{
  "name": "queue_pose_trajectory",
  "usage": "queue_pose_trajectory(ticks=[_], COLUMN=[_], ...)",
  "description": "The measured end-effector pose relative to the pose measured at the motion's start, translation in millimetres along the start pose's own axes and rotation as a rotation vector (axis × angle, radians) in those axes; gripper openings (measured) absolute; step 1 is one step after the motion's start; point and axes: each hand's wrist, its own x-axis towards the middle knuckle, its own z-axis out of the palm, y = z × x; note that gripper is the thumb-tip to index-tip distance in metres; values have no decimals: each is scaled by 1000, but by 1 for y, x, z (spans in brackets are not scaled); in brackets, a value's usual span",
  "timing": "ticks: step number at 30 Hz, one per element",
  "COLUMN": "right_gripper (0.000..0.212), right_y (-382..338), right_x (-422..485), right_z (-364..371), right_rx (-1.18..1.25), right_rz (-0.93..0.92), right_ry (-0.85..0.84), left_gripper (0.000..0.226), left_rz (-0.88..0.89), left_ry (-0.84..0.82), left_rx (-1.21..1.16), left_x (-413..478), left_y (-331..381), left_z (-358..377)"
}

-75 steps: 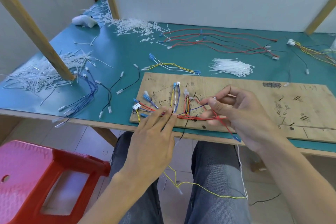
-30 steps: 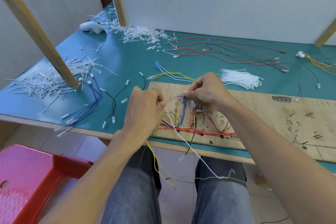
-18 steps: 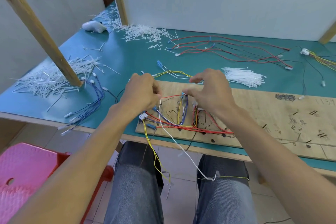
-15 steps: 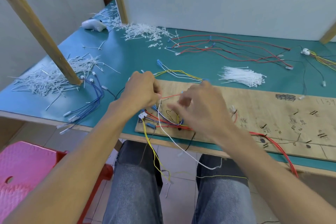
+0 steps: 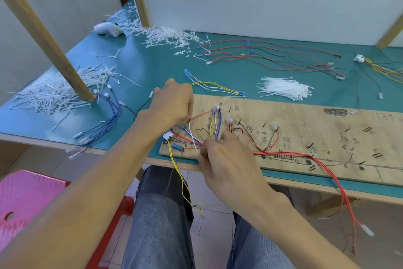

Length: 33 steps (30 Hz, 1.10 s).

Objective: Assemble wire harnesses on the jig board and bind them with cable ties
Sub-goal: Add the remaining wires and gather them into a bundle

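You're mid-routing at the left end of the pencil-marked plywood jig board [image 5: 305, 120]: your left hand [image 5: 172, 103] pinches a thin red wire [image 5: 202, 114], your right hand [image 5: 226, 159] pinches the gathered multicoloured wires [image 5: 216, 129], and binding seems undone, the white plastic cable ties [image 5: 283, 88] lying untouched behind the board.

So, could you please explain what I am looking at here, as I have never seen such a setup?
There is no machine: a person works with bare hands, filmed by one camera on their head, looking down. A wooden jig board lies on the green table, carrying a wire bundle. The left hand has a red wire in its grip; the right hand pinches that bundle near the board's front edge. Behind lie white cable ties and loose red wires.
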Motion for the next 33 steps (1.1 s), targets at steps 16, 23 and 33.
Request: queue_pose_trajectory(ticks=[16, 23, 33], right_gripper=[14, 14, 14], right_y=[65, 86, 106], right_x=[-56, -67, -75], right_z=[-21, -31, -38], right_rx=[344, 343, 279], right_rz=[175, 237, 367], right_ry=[-191, -114, 3], left_gripper=[54, 62, 77], left_rz=[391, 442, 306], left_ry=[57, 132, 161], left_rx=[-145, -9, 43], left_x=[-120, -133, -149], left_y=[8, 12, 30], left_z=[32, 51, 64])
